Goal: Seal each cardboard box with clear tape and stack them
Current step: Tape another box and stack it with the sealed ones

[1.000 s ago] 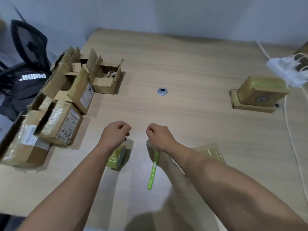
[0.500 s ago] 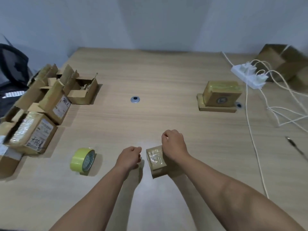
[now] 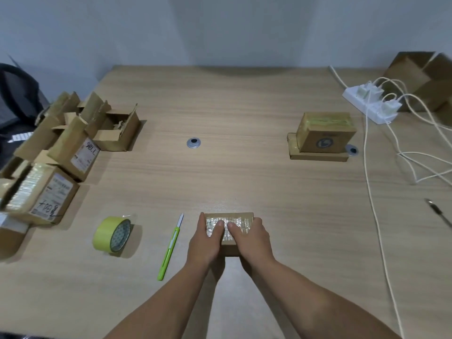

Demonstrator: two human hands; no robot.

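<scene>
Both my hands grasp the box [image 3: 230,217], which lies flat on the table [image 3: 244,106] at 6 o'clock, close to me. My left hand [image 3: 205,241] wraps its left side and my right hand [image 3: 252,238] its right, with both thumbs pressed on the taped top. A green cutter [image 3: 170,248] lies just beside the box at 9 o'clock, and the tape roll [image 3: 112,234] stands on edge farther out that way. The open boxes [image 3: 73,143] crowd the table's edge at 10 o'clock. At 2 o'clock is the stack [image 3: 325,133], a taped carton on a flat one. Past it lies a power strip [image 3: 371,106], its cables [image 3: 369,192] trailing toward me.
</scene>
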